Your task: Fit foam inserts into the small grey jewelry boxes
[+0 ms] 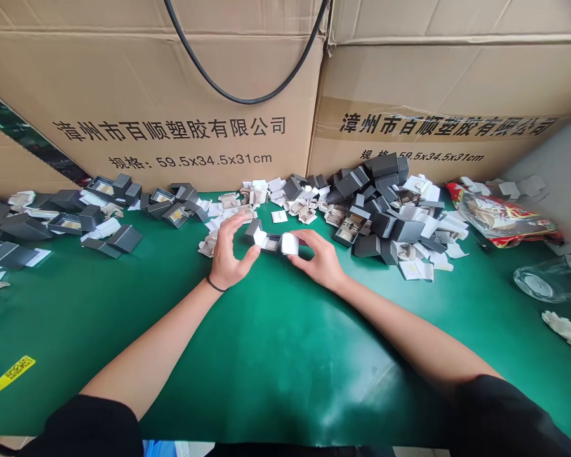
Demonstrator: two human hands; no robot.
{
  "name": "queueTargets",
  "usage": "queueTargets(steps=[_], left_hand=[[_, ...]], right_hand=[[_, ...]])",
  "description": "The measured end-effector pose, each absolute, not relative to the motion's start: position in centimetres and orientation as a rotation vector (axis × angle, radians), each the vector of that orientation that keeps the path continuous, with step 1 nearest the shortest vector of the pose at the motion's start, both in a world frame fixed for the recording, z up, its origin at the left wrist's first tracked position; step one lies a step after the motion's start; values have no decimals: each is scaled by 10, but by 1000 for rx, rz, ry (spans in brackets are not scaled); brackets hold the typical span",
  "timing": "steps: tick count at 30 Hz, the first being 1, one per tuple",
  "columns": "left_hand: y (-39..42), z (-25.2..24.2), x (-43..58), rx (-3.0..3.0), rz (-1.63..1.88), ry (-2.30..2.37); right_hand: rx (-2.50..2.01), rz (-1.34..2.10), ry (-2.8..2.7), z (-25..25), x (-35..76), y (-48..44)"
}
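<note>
A small dark grey box [271,243] with its flaps folded apart and a pale inside sits on the green table, between my two hands. My right hand [321,257] pinches the box's right flap, which shows a white face, between thumb and fingers. On the other side, my left hand [231,254] has its thumb and fingers apart, with the thumb close by the left flap; whether it touches I cannot tell. Just behind the box lies a white card square [279,217]. Crumpled white and grey paper inserts [235,202] are scattered beyond my left fingers.
Dark boxes pile up at the right [383,209], and several open ones [73,222] lie at left. Large cartons [171,95] wall off the back, a black cable [247,100] hanging before them. A red snack bag [502,216] and a clear glass [547,279] stand far right.
</note>
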State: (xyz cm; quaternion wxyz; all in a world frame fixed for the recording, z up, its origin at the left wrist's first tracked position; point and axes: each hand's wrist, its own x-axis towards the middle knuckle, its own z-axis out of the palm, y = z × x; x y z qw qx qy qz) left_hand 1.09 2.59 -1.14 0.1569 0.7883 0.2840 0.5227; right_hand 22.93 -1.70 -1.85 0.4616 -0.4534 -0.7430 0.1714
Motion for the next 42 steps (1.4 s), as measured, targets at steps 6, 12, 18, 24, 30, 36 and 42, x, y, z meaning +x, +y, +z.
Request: queueTargets(steps=[6, 12, 18, 24, 30, 36, 42], left_hand=[[35, -15, 8, 2000, 1023, 982], [37, -19, 8, 2022, 876, 928], [30, -13, 11, 2217, 845, 922], [23, -3, 13, 2353, 752, 954], [24, -4, 13, 2382, 764, 908], [24, -5, 13, 2344, 785, 895], [22, -3, 14, 2403, 824, 896]], right_hand=[[-1131, 835, -1530, -25, 239, 0], [-1049, 1070, -1319, -26, 238, 4], [-1033, 1018, -1437, -29, 237, 3], [-1045, 1082, -1382, -25, 236, 2], [-986, 1089, -1395, -21, 234, -1], [-1000, 949, -1444, -24, 235, -1], [-999, 858, -1523, -23, 233, -8]])
